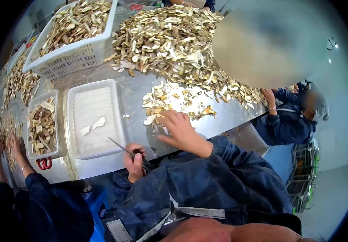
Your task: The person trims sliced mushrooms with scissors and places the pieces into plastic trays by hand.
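My left hand [135, 164] is closed around a pair of dark scissors [119, 146], with the closed, pointed blades aimed up and left towards a white tray. Two pale slices [98, 123] lie on the ribbed floor of that white tray [119, 121]. My right hand [180, 132] is open, fingers spread and palm down, at the near edge of a small spread of dried mushroom slices [172, 99] on the metal table. Whether its fingertips touch a slice I cannot tell.
A big heap of mushroom slices [170, 36] covers the table's far side. A white basket [71, 60] full of slices stands back left. Left of the tray are a smaller filled box [55, 133] and red-handled scissors [44, 163]. Co-workers' hands [17, 150] work at both sides.
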A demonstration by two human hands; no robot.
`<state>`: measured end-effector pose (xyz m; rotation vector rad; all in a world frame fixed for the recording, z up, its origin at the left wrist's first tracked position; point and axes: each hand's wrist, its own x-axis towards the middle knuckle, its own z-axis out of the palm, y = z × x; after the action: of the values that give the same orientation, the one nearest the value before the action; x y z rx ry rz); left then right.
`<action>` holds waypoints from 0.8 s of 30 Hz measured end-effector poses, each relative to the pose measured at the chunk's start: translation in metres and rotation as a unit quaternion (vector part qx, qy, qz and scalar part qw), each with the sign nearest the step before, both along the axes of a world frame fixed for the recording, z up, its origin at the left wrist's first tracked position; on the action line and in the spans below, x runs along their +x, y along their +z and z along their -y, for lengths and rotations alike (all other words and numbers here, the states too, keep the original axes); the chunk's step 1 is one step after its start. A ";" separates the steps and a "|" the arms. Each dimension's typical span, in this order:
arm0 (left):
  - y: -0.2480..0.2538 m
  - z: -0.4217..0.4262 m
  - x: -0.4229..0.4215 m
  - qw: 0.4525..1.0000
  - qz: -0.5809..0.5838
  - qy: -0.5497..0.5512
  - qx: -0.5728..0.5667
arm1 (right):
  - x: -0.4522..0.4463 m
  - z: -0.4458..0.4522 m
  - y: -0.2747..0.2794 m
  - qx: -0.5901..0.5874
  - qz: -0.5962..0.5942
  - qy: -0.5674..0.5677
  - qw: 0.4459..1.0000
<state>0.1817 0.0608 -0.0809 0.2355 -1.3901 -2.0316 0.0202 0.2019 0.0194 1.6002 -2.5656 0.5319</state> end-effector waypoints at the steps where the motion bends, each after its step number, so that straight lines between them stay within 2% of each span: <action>1: 0.000 -0.001 0.000 1.000 0.006 0.007 0.007 | 0.005 -0.013 -0.010 -0.004 -0.011 -0.010 1.000; 7: 0.012 -0.003 -0.004 0.998 0.049 0.034 0.003 | 0.011 -0.046 -0.045 -0.017 -0.028 -0.059 0.998; 14: 0.013 -0.003 -0.010 0.995 0.085 0.059 -0.018 | -0.021 -0.035 -0.051 -0.093 -0.069 -0.068 0.991; 19: 0.013 -0.004 -0.015 0.993 0.094 0.067 -0.024 | -0.038 -0.045 -0.073 -0.165 -0.097 -0.148 0.970; 24: 0.008 -0.001 -0.022 0.992 0.105 0.073 -0.005 | -0.054 -0.084 -0.081 -0.177 -0.109 -0.191 0.959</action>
<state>0.1592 0.0613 -0.0729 0.5455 -1.4624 -1.9218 -0.0336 0.2856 -0.0614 0.9612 -2.3573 0.6822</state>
